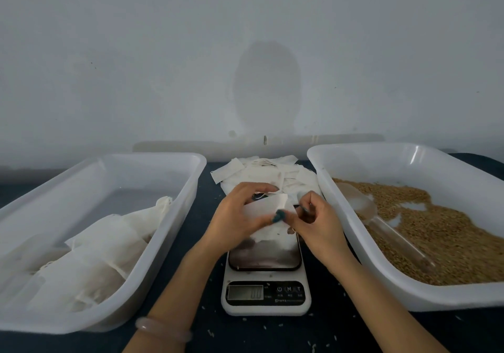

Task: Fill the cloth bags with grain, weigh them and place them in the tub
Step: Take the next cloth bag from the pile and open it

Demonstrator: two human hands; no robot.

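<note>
An empty white cloth bag [268, 211] is held above the kitchen scale [265, 295] in the middle. My left hand [234, 216] grips its left side and top edge. My right hand [317, 220] pinches its right edge. The scale's dark platform has nothing resting on it. Brown grain [441, 232] lies in the white tub on the right [409, 295], with a clear plastic scoop [381, 221] lying in it. The white tub on the left [174, 216] holds several filled cloth bags [103, 246].
A pile of empty cloth bags [261, 172] lies behind the scale, against the grey wall. Loose grains are scattered on the dark table [341, 333] around the scale. A pale bangle [163, 329] is on my left wrist.
</note>
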